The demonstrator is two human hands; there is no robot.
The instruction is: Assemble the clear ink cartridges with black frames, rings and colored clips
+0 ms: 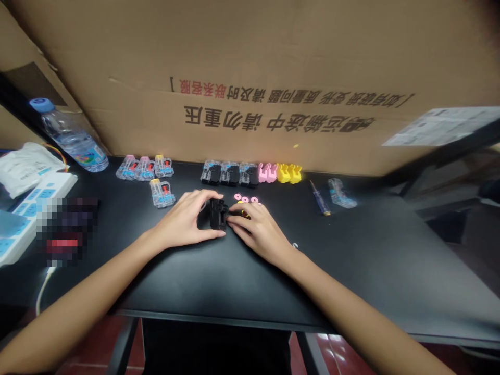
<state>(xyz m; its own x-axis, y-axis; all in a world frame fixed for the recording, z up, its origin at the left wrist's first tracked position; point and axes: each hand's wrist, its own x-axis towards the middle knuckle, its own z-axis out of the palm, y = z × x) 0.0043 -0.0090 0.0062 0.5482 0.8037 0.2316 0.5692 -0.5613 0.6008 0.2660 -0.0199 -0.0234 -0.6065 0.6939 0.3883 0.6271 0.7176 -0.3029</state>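
A small black plastic housing point(217, 213) stands on the black table in front of me. My left hand point(187, 219) grips it from the left, fingers at its far end and thumb at its near end. At its right side are the bunched fingertips of my right hand point(258, 229); whatever they pinch is hidden. Just beyond that hand lie several small pink rings point(245, 199), with yellow pieces point(245, 213) partly covered by the fingers. Behind them is a row of clear-and-black plastic units point(229, 173), pink brackets point(267, 172) and yellow brackets point(289, 173).
Clear plastic units with red parts point(162, 193) lie at the left. A screwdriver point(320, 198) and a clear piece point(341, 192) lie right. A water bottle point(72, 138), a power strip point(37, 211) and a cable point(44, 289) occupy the far left. A cardboard wall point(250, 57) closes the back.
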